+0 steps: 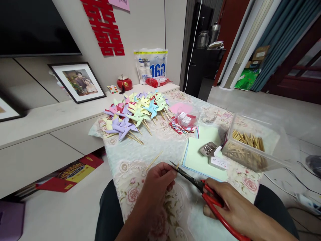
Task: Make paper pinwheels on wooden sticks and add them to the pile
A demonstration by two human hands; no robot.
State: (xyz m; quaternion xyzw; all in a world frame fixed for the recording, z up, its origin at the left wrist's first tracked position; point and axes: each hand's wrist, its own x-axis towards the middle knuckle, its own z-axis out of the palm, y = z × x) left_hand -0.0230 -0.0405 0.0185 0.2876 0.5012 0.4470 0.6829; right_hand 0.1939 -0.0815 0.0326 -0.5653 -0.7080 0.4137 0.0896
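Since the scissors (192, 181) seem stiff and sharp, my right hand (232, 201) wraps their handles (212, 203); my left hand (159, 180) pinches something unclear.

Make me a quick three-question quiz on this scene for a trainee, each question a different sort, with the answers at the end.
1. What does the right hand hold?
a) a pen
b) scissors
c) a brush
2. Fill the gap: the clear box holds many ____.
3. True or false: the pinwheels are inside the clear box.

Key
1. b
2. sticks
3. False; the pinwheels lie in a pile on the tablecloth.
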